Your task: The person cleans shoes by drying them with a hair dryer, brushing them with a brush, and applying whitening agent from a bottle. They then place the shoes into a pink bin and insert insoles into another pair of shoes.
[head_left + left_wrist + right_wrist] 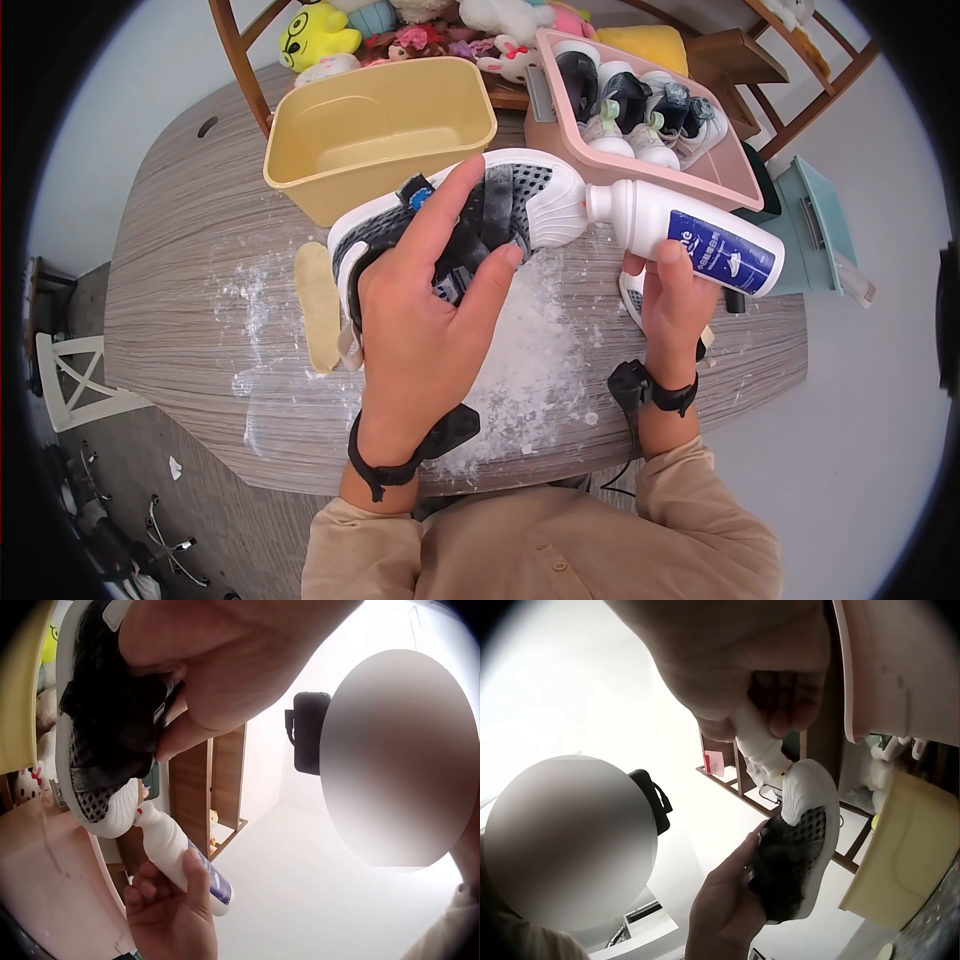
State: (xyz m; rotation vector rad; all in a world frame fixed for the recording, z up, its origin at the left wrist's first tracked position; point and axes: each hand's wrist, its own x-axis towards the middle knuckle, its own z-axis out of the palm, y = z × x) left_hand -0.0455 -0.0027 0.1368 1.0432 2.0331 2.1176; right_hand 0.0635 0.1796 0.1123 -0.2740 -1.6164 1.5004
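Observation:
The left hand (425, 300) grips a black mesh shoe (505, 195) with a white sole, its thumb and fingers around the opening; the inside is mostly hidden by the hand. The right hand (678, 305) holds a white bottle (640, 215) with a blue label, tipped on its side. In the right wrist view the bottle's nozzle touches or nearly touches the white toe (804, 787) of the shoe. The left wrist view shows the same bottle (169, 844) against or close beside the toe (120, 814).
A yellow bin (380, 185) and a pink bin (640, 165) holding several shoes stand at the back. White powder (530, 370) covers the table's middle. An insole (319, 310) lies at left, another shoe (632, 298) partly under the right hand. Soft toys sit behind.

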